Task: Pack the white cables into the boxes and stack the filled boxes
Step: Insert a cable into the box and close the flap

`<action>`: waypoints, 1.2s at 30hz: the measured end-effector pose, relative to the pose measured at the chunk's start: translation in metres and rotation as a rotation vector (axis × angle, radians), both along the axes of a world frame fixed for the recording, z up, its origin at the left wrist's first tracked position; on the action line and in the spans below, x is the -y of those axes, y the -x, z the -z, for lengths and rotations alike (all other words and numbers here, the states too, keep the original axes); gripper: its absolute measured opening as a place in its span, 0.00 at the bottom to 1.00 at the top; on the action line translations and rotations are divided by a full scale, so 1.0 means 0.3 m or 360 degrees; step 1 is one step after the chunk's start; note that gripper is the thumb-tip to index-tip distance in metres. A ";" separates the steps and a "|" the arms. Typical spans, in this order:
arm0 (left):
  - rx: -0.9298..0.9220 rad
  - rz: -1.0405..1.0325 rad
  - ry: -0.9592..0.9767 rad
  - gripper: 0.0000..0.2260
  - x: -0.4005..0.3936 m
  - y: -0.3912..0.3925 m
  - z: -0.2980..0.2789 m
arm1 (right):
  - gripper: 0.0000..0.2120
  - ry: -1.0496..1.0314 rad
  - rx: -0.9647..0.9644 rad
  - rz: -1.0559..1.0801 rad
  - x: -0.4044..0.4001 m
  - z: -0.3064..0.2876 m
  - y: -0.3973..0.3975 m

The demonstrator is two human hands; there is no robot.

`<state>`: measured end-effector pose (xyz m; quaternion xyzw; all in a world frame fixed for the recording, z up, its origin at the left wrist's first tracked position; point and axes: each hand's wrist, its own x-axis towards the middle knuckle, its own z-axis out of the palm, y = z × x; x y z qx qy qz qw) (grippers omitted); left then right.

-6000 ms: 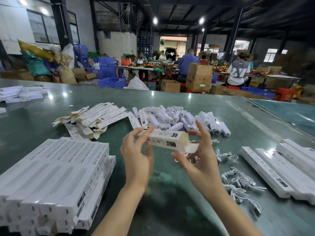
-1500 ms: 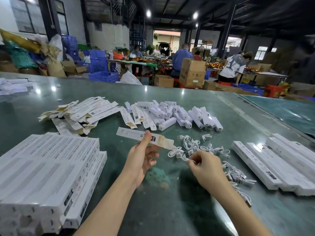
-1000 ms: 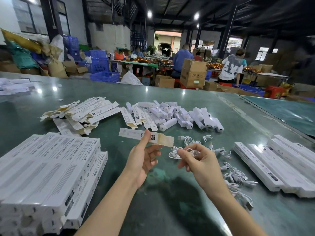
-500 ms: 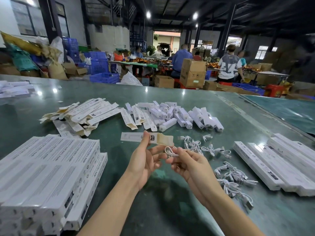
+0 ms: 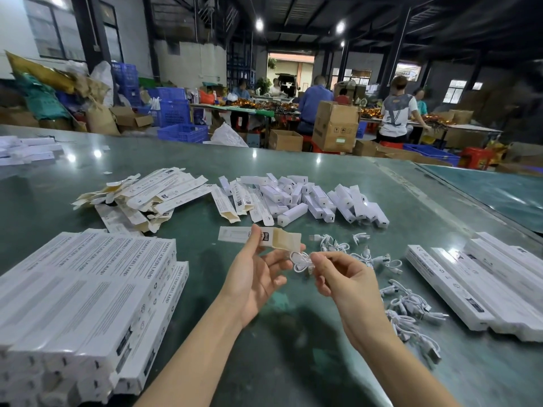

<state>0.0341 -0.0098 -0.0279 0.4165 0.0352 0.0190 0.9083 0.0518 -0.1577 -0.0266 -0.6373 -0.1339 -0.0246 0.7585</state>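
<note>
Mid-frame, a slim white box (image 5: 235, 234) is pinched by the left hand (image 5: 252, 277), open flap facing right; a coiled white cable (image 5: 301, 261) is gripped in the right hand (image 5: 342, 277) fingertips just beside it.

Blue crates (image 5: 173, 113) and cardboard cartons (image 5: 335, 127) behind.

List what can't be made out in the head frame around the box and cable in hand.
- Inside of the held box: head view sees its open flap side-on, so its contents are hidden.
- Cable: the right hand covers part of the coil; plug type unreadable.
- Left hand: thumb hides part of the box label.
- Stack of filled boxes: cut by the left and bottom edges; count unknown.
</note>
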 end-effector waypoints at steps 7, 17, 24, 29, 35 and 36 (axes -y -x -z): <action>-0.0024 0.0239 -0.0255 0.27 0.053 0.014 0.002 | 0.06 -0.0191 0.0006 0.0369 0.024 0.006 -0.027; -0.0087 -0.0161 0.0181 0.21 0.011 0.003 -0.012 | 0.07 -0.0102 -0.0144 -0.0095 0.016 0.001 -0.022; -0.0108 -0.0210 0.0333 0.17 -0.009 -0.004 -0.010 | 0.07 0.0031 -0.0522 -0.0259 0.018 -0.017 -0.001; -0.0017 -0.0105 0.0490 0.17 -0.032 0.007 -0.010 | 0.09 -0.0067 -0.0579 -0.0274 0.038 -0.063 0.010; -0.0014 -0.0155 0.0661 0.17 -0.057 0.009 -0.006 | 0.07 -0.0390 -0.0524 -0.0503 0.052 -0.133 0.033; -0.0020 -0.0172 0.0622 0.16 -0.059 0.006 -0.006 | 0.05 -0.0344 -0.0505 -0.0547 0.051 -0.143 0.041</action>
